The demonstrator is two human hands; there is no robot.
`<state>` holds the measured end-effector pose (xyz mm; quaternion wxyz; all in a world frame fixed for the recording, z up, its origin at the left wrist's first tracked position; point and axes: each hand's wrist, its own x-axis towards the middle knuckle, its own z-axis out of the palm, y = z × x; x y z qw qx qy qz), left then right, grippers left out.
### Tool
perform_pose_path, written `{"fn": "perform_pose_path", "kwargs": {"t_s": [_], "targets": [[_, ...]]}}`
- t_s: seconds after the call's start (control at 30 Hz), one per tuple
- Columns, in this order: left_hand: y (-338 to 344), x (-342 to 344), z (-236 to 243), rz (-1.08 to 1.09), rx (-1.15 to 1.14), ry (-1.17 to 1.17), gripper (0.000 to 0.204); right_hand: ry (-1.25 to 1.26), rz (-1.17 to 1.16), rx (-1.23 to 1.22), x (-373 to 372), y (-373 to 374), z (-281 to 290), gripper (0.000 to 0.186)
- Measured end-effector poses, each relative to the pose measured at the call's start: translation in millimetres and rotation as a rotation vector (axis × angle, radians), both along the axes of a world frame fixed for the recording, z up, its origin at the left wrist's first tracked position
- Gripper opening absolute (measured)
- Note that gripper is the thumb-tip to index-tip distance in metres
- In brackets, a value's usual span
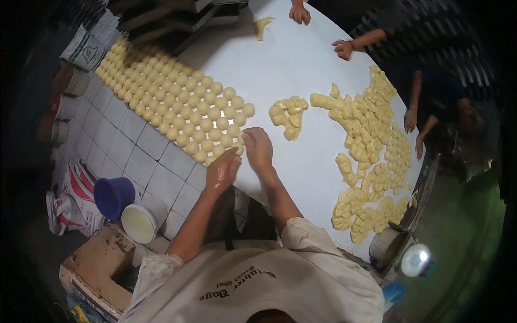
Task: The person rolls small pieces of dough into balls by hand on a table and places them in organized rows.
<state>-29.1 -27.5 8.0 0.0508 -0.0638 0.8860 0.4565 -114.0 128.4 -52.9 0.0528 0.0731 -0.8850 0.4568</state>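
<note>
Rows of round, pale yellow dough balls (188,113) cover the left side of the white table (215,56). At the near end of these rows, my left hand (223,171) has its fingers curled against a dough ball (238,148). Just to its right, my right hand (258,148) closes its fingertips on another dough ball (244,138), partly hidden by the fingers. Both hands are low, right at the edge of the rows.
A heap of cut dough pieces (371,126) spreads along the right side, with a smaller clump (289,114) nearer the middle. Dark stacked trays (177,21) stand far left. Co-workers' hands (343,49) rest across the table. Buckets (114,197) stand on the tiled floor.
</note>
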Motion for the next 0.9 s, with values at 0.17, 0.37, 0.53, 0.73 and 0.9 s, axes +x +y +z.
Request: {"fn": "perform_pose_path", "kwargs": {"t_s": [0.17, 0.37, 0.53, 0.73, 0.9], "targets": [[-13, 24, 13, 0.126, 0.061, 0.121, 0.031, 0.025, -0.562, 0.146, 5, 54, 20, 0.040], [8, 59, 19, 0.058, 0.055, 0.065, 0.027, 0.078, -0.484, 0.247, -5, 98, -5, 0.031], [10, 115, 9, 0.203, 0.048, 0.043, 0.027, -0.014, -0.367, -0.060, 132, 165, 10, 0.027], [22, 174, -7, 0.358, -0.001, -0.036, 0.027, -0.213, -0.020, 0.371, 237, 268, 26, 0.036], [43, 198, -5, 0.379, -0.007, -0.097, 0.028, 0.264, -0.086, 0.339, 75, 214, -18, 0.032]]}}
